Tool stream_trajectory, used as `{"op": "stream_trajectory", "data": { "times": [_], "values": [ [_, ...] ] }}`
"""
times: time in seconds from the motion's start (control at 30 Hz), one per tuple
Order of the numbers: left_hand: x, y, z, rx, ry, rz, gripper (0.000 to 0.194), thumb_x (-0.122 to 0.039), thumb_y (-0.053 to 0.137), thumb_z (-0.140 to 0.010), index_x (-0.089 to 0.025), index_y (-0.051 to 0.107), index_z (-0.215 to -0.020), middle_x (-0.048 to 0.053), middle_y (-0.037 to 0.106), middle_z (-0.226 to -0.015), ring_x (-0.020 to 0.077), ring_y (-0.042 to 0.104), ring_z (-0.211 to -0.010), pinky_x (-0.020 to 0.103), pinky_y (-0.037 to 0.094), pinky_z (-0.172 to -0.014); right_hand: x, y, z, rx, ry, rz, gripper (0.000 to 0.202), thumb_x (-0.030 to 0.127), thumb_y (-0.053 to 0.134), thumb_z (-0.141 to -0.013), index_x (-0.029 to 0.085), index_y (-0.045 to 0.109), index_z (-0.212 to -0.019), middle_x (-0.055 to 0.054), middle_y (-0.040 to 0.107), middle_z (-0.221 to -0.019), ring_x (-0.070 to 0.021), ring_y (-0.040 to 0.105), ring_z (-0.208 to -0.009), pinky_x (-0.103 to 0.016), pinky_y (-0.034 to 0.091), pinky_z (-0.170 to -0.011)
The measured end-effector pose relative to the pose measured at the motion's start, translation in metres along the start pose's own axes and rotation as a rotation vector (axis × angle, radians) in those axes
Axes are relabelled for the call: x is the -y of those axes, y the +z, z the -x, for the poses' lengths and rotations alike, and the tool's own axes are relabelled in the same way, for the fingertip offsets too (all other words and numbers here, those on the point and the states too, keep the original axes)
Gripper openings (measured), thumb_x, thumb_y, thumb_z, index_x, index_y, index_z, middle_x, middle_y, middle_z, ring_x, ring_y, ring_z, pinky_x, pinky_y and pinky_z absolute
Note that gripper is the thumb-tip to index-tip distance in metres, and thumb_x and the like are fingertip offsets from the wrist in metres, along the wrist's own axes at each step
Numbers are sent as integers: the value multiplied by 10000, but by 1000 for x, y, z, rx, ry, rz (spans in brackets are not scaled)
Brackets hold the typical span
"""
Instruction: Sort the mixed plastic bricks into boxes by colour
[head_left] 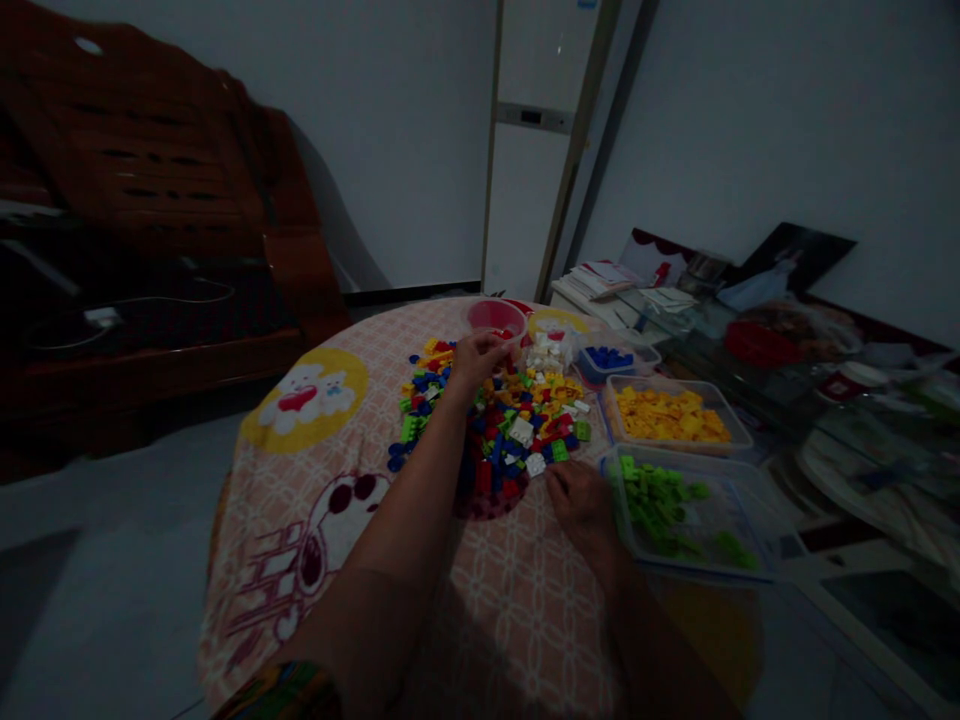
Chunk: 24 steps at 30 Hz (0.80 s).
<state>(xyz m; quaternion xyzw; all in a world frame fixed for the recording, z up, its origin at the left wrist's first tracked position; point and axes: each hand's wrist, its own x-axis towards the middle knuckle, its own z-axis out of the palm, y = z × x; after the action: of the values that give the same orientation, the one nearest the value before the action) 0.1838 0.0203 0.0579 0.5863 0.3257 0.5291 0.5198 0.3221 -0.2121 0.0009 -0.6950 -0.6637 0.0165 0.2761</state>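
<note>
My left hand (478, 362) reaches over a mixed pile of toy building bricks (491, 440), close to the near rim of a pink bowl (495, 316). Its fingers are drawn together, and what they hold, if anything, is too dim to make out. Some red pieces lie in the bowl. My right hand (583, 502) rests low at the pile's near right edge, fingers curled, beside a white brick (535, 464). Its fingertips are partly hidden. Right of it stands a clear box of green bricks (656, 500).
Behind the green box are a box of yellow bricks (671, 414) and a smaller box of blue bricks (609, 357). White bricks (546, 354) lie beside the bowl. A patterned cloth (517, 600) covers the round table. A cluttered glass table stands right, a wooden bench (292, 245) left.
</note>
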Motion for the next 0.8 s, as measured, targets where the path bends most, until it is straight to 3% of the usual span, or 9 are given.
{"op": "stream_trajectory", "data": {
  "times": [0.1, 0.2, 0.4, 0.53, 0.63, 0.73, 0.8],
  "values": [
    [5, -4, -7, -127, 87, 93, 241, -324, 709, -678, -134, 667, -821, 44, 719, -742, 151, 656, -645, 272, 541, -649, -1, 2, 0, -19, 0, 0, 236, 221, 495, -914, 193, 701, -802, -71, 704, -835, -195, 613, -818, -291, 383, -772],
    [11, -7, -12, -183, 147, 79, 286, -305, 684, -691, -126, 696, -915, 80, 754, -888, 187, 700, -801, 312, 569, -774, -1, 3, 0, -25, -1, -2, 235, 218, 493, -907, 193, 700, -798, -70, 702, -826, -194, 610, -813, -290, 384, -771],
    [24, -9, -13, -31, 188, -19, 481, -294, 643, -711, -139, 682, -1165, 127, 676, -1273, 274, 627, -1188, 415, 503, -1021, 0, 1, 1, -19, 3, -19, 226, 216, 499, -908, 196, 703, -814, -67, 710, -846, -193, 617, -827, -288, 388, -780],
    [23, -7, -13, 33, 206, -54, 503, -302, 664, -712, -148, 683, -1191, 121, 679, -1259, 273, 664, -1113, 418, 535, -970, 0, 0, 0, -5, 9, -14, 216, 207, 509, -902, 195, 704, -809, -66, 707, -835, -191, 618, -819, -284, 387, -768],
    [13, -4, -8, 156, 163, -152, 377, -292, 646, -743, -124, 733, -1069, 108, 741, -1050, 237, 710, -903, 384, 580, -839, 1, 0, 0, -7, 15, -19, 230, 206, 503, -909, 193, 702, -796, -67, 706, -833, -193, 619, -819, -288, 387, -773],
    [2, 4, 0, 325, 117, -387, 288, -247, 613, -775, -124, 761, -989, 63, 751, -829, 188, 688, -724, 319, 571, -726, 2, -1, 1, -12, 20, -16, 223, 201, 508, -904, 195, 705, -800, -66, 709, -841, -193, 618, -826, -288, 387, -777],
    [-3, 11, 7, 432, 139, -598, 247, -200, 635, -757, -143, 779, -950, 41, 758, -800, 170, 680, -727, 273, 547, -738, 2, -1, 1, -10, 24, -11, 222, 201, 510, -904, 199, 706, -800, -64, 709, -842, -190, 617, -825, -286, 387, -776]
  ]
}}
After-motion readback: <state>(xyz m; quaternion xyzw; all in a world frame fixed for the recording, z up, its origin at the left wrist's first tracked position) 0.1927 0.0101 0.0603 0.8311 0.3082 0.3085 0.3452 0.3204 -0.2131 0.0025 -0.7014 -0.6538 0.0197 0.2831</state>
